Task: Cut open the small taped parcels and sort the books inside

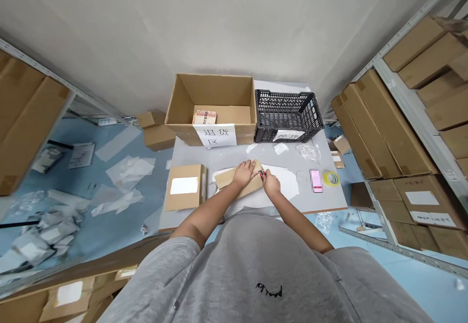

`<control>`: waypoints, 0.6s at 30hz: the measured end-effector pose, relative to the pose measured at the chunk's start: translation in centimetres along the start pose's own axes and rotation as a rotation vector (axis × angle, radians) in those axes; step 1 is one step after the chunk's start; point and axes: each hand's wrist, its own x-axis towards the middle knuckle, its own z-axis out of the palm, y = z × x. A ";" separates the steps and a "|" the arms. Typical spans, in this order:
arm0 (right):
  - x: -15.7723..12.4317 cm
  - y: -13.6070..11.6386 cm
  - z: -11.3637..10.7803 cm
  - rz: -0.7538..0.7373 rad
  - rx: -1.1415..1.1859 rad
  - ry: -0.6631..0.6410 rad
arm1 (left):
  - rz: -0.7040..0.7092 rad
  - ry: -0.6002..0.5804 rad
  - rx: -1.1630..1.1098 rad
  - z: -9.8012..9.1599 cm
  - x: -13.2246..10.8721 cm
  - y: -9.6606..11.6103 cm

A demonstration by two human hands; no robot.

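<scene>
A flat, narrow brown cardboard box (pixel 245 190) lies aslant on white wrapping sheet (pixel 288 180) at the front middle of the table. Resting on top of it, my left hand (pixel 244 173) presses down with its fingers stretched out. My right hand (pixel 271 183) is closed around a small red and black box cutter (pixel 262 173), whose tip is at the box's right end. How far the blade reaches into the cardboard is too small to tell. Left of my hands stands a closed carton (pixel 185 187) with a white label.
Behind stand a large open carton (pixel 210 131) with a small package (pixel 204 117) inside and a black plastic crate (pixel 287 118). Yellow tape (pixel 331 178) and a pink item (pixel 316 181) lie on the right. Loaded shelves (pixel 391 118) flank the table (pixel 234 153); wrappers litter the floor.
</scene>
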 end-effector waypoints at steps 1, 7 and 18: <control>0.2 0.6 -0.3 0.005 0.012 0.006 | 0.009 0.016 -0.022 0.1 -0.2 -0.3; 2.3 4.3 -1.1 0.039 0.364 0.011 | 0.047 0.094 -0.139 0.2 -0.7 -0.8; 10.7 1.7 -0.2 0.099 0.771 -0.145 | -0.072 0.029 -0.146 -0.5 -2.0 2.6</control>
